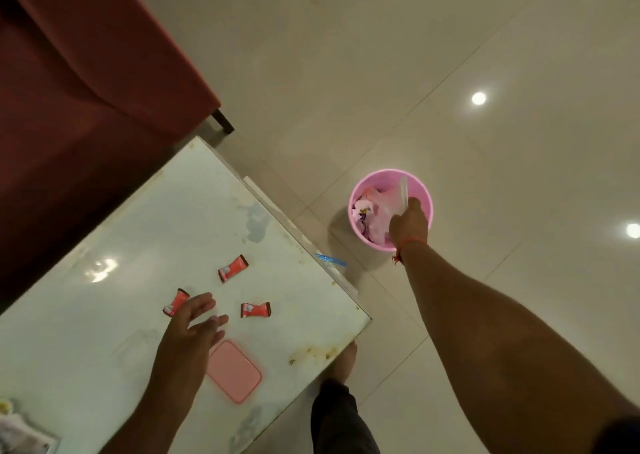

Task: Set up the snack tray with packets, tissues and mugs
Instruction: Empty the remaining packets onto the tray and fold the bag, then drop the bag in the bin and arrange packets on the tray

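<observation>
Three small red snack packets lie on the white table (104, 245): one (233, 268) farthest from me, one (255, 309) to its right and nearer, one (176, 302) by my left fingertips. My left hand (194, 325) hovers open over the table, fingers spread, just above a flat pink tray-like lid (233, 370). My right hand (408, 223) reaches over a pink bin (360, 235) on the floor and grips a clear plastic bag (398, 195) that hangs into it.
A dark red sofa (86, 89) stands behind the table at the left. A blue-edged clear bag (330, 260) pokes out at the table's right edge. Printed paper (20, 433) lies at the table's near left corner. My foot (343, 363) is on the beige tiled floor.
</observation>
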Tool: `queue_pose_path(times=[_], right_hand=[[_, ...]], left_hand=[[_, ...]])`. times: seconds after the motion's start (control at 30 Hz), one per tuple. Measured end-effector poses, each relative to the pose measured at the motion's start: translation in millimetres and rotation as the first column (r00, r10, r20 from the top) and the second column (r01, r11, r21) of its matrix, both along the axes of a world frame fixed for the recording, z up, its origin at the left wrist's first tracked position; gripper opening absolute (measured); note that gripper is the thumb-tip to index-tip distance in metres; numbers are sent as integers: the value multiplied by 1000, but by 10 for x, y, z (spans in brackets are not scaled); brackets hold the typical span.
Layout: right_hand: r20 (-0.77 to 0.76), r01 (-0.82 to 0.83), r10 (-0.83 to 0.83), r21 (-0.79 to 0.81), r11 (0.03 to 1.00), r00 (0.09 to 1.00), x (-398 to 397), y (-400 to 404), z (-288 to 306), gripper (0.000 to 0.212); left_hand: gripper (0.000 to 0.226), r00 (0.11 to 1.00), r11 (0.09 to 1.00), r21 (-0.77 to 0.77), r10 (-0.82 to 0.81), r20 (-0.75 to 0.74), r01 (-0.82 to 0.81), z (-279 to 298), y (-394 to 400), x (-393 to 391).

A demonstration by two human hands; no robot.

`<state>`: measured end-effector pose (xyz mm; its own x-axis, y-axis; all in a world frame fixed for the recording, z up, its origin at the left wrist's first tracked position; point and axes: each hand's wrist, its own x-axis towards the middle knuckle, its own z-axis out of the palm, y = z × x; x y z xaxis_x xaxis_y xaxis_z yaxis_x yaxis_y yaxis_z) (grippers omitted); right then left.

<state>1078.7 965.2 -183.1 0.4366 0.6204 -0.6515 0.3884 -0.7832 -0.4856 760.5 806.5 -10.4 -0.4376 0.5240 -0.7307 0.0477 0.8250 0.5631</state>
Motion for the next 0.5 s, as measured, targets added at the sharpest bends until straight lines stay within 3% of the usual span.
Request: queue_pose_path(times=[0.23,0.5], right_hand=[[4,-95,96,-110,989,995,-50,-58,-44,62],[12,-331,331,-1,944,943,-626,-352,891,51]], left_hand=[[29,997,997,2,-74,-36,74,-98,194,57],[38,979,983,3,-181,-94,182,491,-9,-145]])
